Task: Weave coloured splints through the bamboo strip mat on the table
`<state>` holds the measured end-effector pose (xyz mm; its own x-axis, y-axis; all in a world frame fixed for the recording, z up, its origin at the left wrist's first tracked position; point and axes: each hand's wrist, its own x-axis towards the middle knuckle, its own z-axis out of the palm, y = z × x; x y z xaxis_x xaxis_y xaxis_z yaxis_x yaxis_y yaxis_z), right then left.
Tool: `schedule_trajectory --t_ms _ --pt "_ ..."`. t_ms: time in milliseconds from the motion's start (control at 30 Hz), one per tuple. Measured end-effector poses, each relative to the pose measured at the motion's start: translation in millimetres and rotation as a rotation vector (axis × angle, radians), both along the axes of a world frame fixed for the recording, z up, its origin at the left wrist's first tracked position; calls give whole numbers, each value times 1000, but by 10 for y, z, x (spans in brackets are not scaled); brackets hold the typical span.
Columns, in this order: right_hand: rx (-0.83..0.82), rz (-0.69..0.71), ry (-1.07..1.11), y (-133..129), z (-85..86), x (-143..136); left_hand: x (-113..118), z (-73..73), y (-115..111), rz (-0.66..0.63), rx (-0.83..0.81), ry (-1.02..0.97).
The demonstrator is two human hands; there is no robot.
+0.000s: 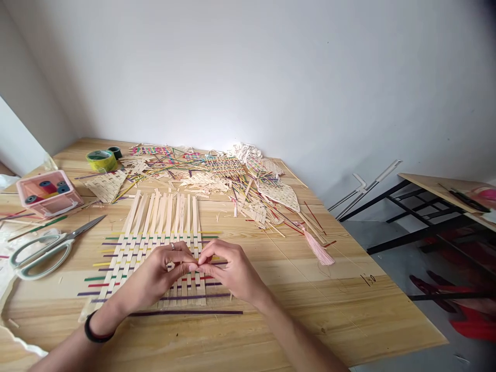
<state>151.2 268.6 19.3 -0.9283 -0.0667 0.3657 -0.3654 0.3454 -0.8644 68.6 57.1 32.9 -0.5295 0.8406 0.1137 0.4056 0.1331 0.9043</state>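
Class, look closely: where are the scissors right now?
In the head view, the scissors lie on the left side of the table, on the near side of the pink box and left of the woven mat.

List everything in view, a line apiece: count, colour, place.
Woven mat: 1, pale with coloured cross-strips, centre-left
Nearest strip: 1, purple, before mat
Scissors: 1, pale handles, left
Spool box: 1, pink, far left
Tape rolls: 2, yellow and dark, back left
Strips and woven pieces: many, mixed colours, table's back
Large tassel: 1, pink, table's right
Worktable: 1, light wood, centre
Second table: 1, wood top, black frame, right
Back wall: 1, white, rear
Wristband: 1, black, left wrist
Left hand: 1, ungloved, over mat
Right hand: 1, ungloved, over mat
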Motion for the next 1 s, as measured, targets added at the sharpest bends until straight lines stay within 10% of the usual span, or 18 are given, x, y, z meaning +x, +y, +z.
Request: schedule_trajectory --t_ms 1000 --pt "112 -35 55 23 0 -33 -51 -4 -19 80 -15 250"
